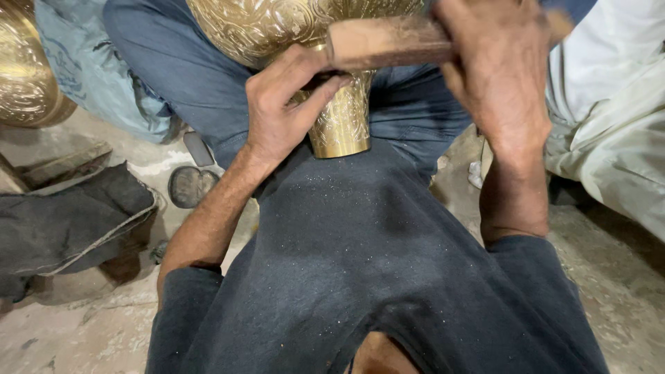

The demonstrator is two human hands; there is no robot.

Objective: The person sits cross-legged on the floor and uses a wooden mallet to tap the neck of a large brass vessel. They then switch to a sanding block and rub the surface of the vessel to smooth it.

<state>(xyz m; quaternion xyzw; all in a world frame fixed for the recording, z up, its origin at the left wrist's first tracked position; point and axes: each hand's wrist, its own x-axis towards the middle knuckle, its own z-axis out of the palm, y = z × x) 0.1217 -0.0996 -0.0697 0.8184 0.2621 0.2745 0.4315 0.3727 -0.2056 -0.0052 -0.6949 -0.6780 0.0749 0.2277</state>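
An engraved brass vase (339, 121) lies across my lap, its narrow neck toward me and its wide belly (277, 24) at the top of the view. My left hand (284, 104) is closed around the neck, pinching a thin dark tool against the metal; the tool is mostly hidden by my fingers. My right hand (495, 69) grips a wooden mallet (388, 41) whose blocky head sits just above my left fingers. My dark shirt (360, 249) is dusted with fine metal specks.
Another engraved brass vessel (24, 69) sits at the top left. A dark folded cloth (62, 221) and a round dark object (188, 185) lie on the dusty concrete floor (83, 332) to my left. Pale fabric (609, 118) is bunched at the right.
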